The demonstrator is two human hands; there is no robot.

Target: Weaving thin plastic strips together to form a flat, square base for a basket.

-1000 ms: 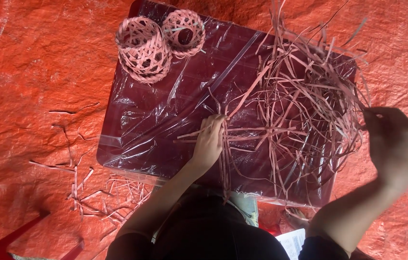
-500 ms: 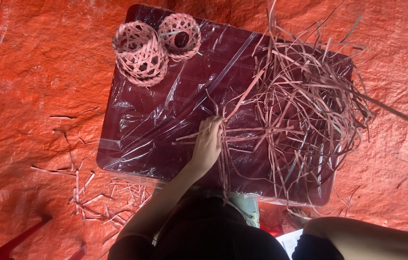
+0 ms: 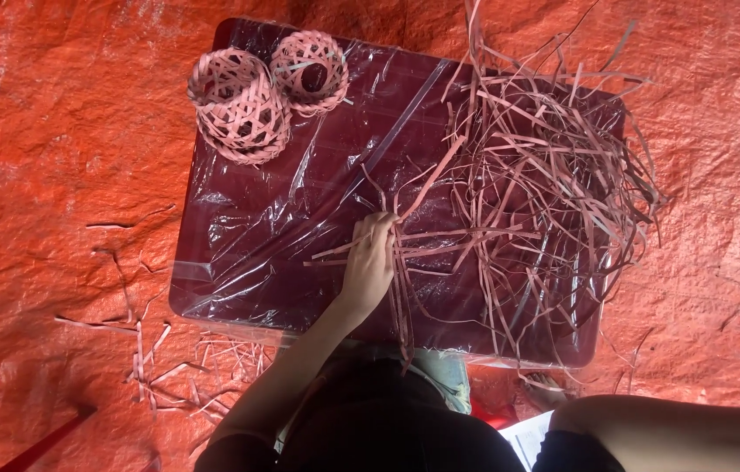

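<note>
At frame centre, left hand (image 3: 370, 262) flat on the plastic-wrapped dark board (image 3: 239, 262), fingers closed on a bundle of pink strips (image 3: 518, 201) heaped at centre right. Right hand out of frame, only the forearm at lower right. Upper left, two woven baskets (image 3: 243, 105); orange tarp (image 3: 55, 175) beneath.

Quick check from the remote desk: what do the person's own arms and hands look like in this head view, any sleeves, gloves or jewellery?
The left hand is bare: no glove, and no ring or watch that I can make out. Its forearm is uncovered up to a short dark sleeve at the bottom edge. The right forearm is also uncovered, with a dark sleeve edge near the body; the right hand is out of frame.
</note>
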